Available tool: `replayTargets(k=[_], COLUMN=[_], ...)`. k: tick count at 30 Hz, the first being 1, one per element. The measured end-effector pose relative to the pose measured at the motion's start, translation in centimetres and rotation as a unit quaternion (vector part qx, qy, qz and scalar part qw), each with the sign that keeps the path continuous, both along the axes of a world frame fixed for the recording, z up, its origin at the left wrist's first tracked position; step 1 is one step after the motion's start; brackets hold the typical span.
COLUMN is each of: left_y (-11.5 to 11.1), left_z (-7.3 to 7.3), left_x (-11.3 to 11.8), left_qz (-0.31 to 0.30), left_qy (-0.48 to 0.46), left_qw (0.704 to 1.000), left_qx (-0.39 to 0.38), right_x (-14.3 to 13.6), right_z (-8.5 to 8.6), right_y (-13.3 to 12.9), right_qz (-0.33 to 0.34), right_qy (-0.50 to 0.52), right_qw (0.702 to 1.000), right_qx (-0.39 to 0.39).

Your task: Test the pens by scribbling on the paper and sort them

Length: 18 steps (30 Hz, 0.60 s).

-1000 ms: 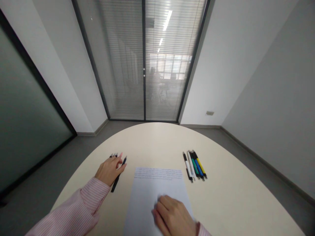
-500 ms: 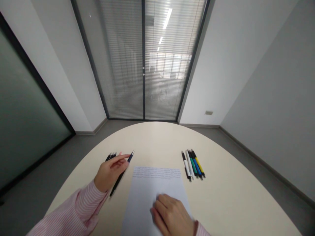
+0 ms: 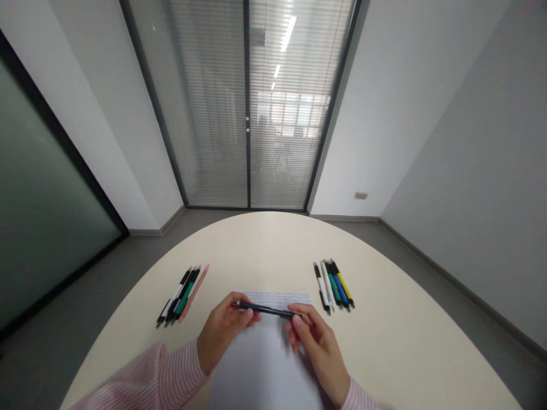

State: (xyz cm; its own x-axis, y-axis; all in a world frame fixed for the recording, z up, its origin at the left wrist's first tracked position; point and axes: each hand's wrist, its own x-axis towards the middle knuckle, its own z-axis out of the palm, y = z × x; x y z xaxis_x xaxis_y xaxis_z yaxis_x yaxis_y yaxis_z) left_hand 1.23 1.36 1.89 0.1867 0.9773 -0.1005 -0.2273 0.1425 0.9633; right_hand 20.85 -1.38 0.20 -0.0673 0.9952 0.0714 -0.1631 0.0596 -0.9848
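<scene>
- Toward the left edge of the table [image 3: 265, 250], four pens are lying side by side, their far ends slanting rightward: one white-and-black pen [image 3: 174, 296], one dark pen [image 3: 182, 295], one green pen [image 3: 186, 294] and one pink pen [image 3: 194, 292].
- Right of these, one left hand [image 3: 224, 324] is pinching the tip end of one black pen [image 3: 269, 310] between thumb and forefinger; its forearm, in a striped sleeve [image 3: 145, 376], is slanting in from the near left edge.
- Between the hands, that black pen is hanging nearly level above one sheet of paper [image 3: 265, 364], which is lying at the near edge with printed lines along its top.
- One right hand [image 3: 320, 341] is pinching the pen's other end between thumb and forefinger, its remaining fingers curling loosely below, its wrist angling in from the near right.
- Toward the right edge, five pens are lying close together: one black-and-white pen [image 3: 322, 291], one white pen [image 3: 329, 285], one green-barrelled pen [image 3: 333, 283], one blue pen [image 3: 339, 287] and one yellow pen [image 3: 345, 285].
</scene>
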Motion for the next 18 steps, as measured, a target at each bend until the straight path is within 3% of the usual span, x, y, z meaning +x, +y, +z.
replayTargets(k=[3, 6, 12, 18], left_y=[0.1, 0.2, -0.3, -0.5], left_z=[-0.3, -0.7, -1.2, -1.3], left_x=[0.0, -0.1, -0.1, -0.3], left_qz=[0.013, 0.012, -0.054, -0.033], left_qy=[0.046, 0.071, 0.123, 0.144], left_qw=[0.999, 0.997, 0.991, 0.984], left_qx=[0.024, 0.027, 0.018, 0.095], right_x=[0.4, 0.5, 0.1, 0.1], right_z=[0.5, 0.4, -0.2, 0.5], right_y=[0.3, 0.3, 0.3, 0.1], right_qz=[-0.067, -0.091, 0.025, 0.03], right_qy=[0.036, 0.078, 0.087, 0.164], right_qw=[0.997, 0.992, 0.993, 0.98], right_qx=[-0.019, -0.037, -0.078, -0.109])
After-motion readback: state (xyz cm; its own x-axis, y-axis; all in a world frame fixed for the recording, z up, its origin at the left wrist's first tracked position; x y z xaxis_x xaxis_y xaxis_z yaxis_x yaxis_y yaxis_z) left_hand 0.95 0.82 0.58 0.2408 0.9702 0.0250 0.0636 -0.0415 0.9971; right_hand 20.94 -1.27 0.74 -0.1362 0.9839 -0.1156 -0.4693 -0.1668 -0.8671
